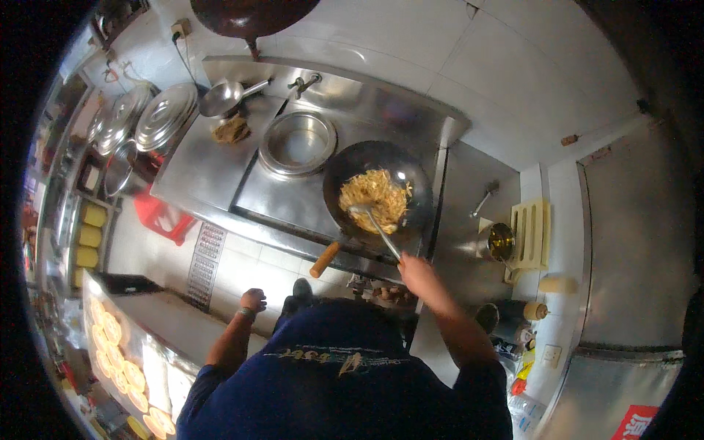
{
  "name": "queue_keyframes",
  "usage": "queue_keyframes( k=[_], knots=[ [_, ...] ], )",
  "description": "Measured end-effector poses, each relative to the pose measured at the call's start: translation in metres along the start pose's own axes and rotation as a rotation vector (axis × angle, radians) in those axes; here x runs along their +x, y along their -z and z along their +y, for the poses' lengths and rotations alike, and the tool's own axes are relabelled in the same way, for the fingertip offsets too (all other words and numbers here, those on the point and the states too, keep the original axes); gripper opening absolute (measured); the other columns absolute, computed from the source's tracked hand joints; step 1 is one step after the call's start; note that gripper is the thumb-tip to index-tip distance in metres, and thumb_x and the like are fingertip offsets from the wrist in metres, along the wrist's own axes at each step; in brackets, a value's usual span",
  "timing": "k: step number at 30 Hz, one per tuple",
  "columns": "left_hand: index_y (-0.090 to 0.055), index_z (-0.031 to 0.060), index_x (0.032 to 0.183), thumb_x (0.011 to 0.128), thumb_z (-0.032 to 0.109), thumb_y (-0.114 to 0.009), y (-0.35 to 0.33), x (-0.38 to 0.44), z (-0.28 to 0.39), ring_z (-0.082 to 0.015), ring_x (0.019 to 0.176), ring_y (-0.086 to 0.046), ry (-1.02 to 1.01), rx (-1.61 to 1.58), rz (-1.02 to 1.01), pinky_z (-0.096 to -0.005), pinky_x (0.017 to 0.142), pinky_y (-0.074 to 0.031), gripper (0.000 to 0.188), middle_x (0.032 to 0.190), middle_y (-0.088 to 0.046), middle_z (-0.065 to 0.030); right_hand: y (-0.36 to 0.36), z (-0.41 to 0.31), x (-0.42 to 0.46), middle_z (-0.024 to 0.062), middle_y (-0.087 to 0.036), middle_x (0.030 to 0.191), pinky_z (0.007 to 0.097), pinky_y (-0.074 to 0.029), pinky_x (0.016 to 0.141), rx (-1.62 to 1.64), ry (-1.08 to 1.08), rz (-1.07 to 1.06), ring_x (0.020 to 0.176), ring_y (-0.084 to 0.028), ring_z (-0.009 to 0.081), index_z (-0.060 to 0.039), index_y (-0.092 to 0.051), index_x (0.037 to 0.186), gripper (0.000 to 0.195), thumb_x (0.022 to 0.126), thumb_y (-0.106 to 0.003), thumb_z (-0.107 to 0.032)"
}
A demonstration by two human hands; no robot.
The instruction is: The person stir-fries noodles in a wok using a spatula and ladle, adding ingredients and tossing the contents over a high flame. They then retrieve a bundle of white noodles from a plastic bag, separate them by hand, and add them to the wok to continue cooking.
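Note:
My right hand (415,275) is closed around the handle of a metal ladle (385,234), whose head rests in shredded, yellow-brown food (379,198). That food fills the middle of a black wok (415,170) on the steel range. The wok's wooden handle (325,259) points towards my body, with no hand on it. My left hand (253,300) hangs away from the range, its fingers curled and nothing seen in them; whether they are fully closed is unclear. Left of the wok, a round steel pot (300,144) is set into the range top.
A metal pan (221,99) and a brown cloth (231,130) lie on the left counter. A red plastic stool (162,217) stands below. Round flat pieces of food (113,330) cover a tray at lower left. A container of oil (499,242) stands at right, beside bottles.

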State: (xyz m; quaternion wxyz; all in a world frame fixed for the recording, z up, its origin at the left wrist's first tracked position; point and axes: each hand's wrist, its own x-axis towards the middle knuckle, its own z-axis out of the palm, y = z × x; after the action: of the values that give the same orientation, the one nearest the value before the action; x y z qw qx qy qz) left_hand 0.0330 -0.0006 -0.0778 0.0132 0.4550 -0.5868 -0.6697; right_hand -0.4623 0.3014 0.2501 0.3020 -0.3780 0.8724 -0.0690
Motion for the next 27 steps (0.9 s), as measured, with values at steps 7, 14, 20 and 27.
queue_keyframes(
  k=[7,14,20,27],
  knots=[
    [-0.056,0.0039,0.115,0.09,0.014,-0.062,-0.075,-0.018,0.091,-0.0201,0.062,-0.06,0.289,-0.203,-0.043,-0.0328,0.046,-0.047,0.028,0.087,-0.065,-0.0122,-0.02,0.057,0.013,0.0245,-0.066,0.092,0.0524,-0.051,0.078,-0.104,-0.229,0.172,0.09,-0.064,0.0414,-0.0026,-0.058,0.115,0.03,0.093,-0.055,-0.022],
    [-0.06,0.0045,0.111,0.088,0.016,-0.065,-0.081,-0.024,0.088,-0.0194,0.063,-0.062,0.37,-0.074,-0.042,-0.0325,0.05,-0.051,0.027,0.088,-0.067,-0.0113,0.004,0.006,0.038,0.0219,-0.067,0.085,0.0515,-0.052,0.072,-0.151,-0.112,0.162,0.085,-0.065,0.0401,-0.0035,-0.058,0.117,0.032,0.092,-0.056,-0.022],
    [-0.06,0.0049,0.113,0.091,0.015,-0.061,-0.069,-0.013,0.075,-0.0185,0.061,-0.061,0.23,-0.192,-0.06,-0.0323,0.048,-0.048,0.024,0.087,-0.066,-0.0107,0.004,0.046,0.011,0.0202,-0.067,0.083,0.0514,-0.052,0.07,-0.128,-0.075,0.117,0.081,-0.065,0.0394,-0.002,-0.057,0.121,0.033,0.092,-0.054,-0.019],
    [-0.062,0.005,0.11,0.094,0.02,-0.058,-0.082,-0.022,0.088,-0.0185,0.067,-0.064,0.308,0.006,-0.068,-0.0327,0.052,-0.052,0.023,0.087,-0.068,-0.01,-0.018,0.042,0.044,0.0217,-0.066,0.085,0.051,-0.052,0.07,-0.189,-0.14,0.24,0.08,-0.065,0.04,-0.0005,-0.057,0.114,0.028,0.092,-0.055,-0.018]
  ],
)
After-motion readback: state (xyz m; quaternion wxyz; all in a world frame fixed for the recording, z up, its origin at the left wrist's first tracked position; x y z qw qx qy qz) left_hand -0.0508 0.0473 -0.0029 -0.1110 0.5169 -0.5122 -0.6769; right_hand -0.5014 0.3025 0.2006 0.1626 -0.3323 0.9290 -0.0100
